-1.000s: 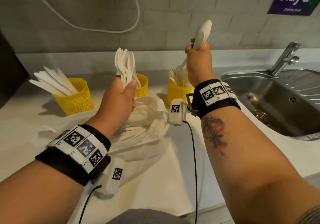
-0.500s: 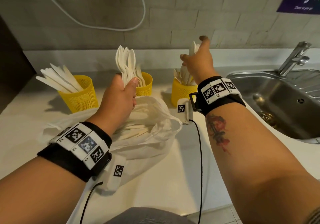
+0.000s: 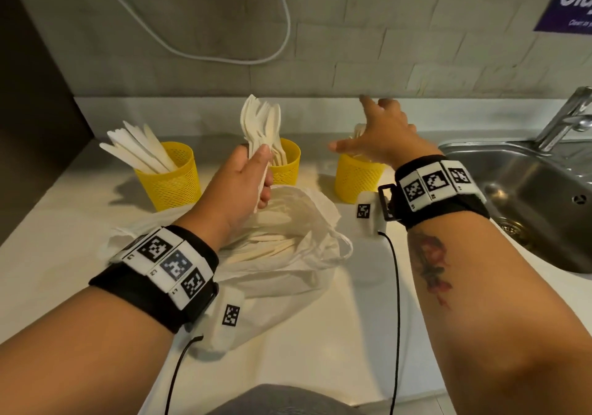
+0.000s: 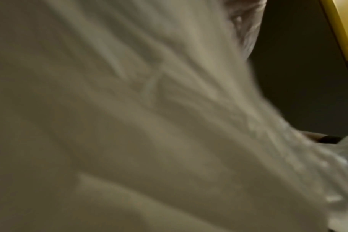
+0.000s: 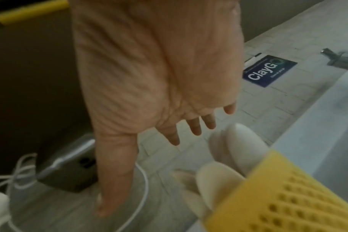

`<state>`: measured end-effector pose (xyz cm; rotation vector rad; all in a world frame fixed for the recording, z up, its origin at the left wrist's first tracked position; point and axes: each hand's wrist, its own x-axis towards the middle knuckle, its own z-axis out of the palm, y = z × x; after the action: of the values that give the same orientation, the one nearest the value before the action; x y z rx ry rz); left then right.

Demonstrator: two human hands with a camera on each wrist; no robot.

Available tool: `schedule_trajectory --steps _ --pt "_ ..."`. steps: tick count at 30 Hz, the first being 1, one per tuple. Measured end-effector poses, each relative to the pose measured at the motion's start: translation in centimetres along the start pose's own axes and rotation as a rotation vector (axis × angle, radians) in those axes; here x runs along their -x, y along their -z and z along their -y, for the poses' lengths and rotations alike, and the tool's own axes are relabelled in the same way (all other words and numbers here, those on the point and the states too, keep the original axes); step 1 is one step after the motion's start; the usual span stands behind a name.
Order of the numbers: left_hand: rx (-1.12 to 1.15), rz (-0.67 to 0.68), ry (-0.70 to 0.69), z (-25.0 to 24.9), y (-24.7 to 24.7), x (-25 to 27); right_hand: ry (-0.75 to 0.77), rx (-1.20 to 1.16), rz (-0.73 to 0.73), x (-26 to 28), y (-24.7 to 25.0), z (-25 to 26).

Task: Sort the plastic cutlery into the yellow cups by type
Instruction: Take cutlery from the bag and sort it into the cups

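Observation:
Three yellow mesh cups stand in a row on the white counter. The left cup point(image 3: 168, 177) holds white knives, the middle cup point(image 3: 286, 166) white forks, the right cup point(image 3: 358, 177) white spoons point(image 5: 236, 150). My left hand point(image 3: 246, 180) grips a bunch of white cutlery point(image 3: 261, 123) upright, in front of the middle cup. My right hand point(image 3: 378, 132) hovers over the right cup with fingers spread and holds nothing. In the right wrist view the same cup point(image 5: 288, 199) sits just below the flat palm point(image 5: 159, 70). The left wrist view shows only blurred white plastic point(image 4: 149, 125).
A crumpled white plastic bag point(image 3: 288, 245) with more cutlery inside lies on the counter under my left hand. A steel sink point(image 3: 528, 196) with a tap point(image 3: 567, 120) is at the right. A white cable point(image 3: 224, 49) hangs on the tiled wall.
My right hand lowered a white spoon into the right cup, let it go and spread its fingers. My left hand kept its bunch of cutlery in place.

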<state>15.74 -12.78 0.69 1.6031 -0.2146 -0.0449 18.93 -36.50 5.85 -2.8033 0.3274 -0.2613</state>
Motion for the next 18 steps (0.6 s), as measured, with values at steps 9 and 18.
schedule_trajectory --steps 9,18 --pt "0.146 -0.011 0.024 -0.6 0.7 0.3 0.197 -0.796 0.279 6.0 -3.7 9.8" --pt "0.279 -0.017 0.065 -0.7 3.7 1.2 0.064 -1.177 0.296 6.1 -3.9 12.5"
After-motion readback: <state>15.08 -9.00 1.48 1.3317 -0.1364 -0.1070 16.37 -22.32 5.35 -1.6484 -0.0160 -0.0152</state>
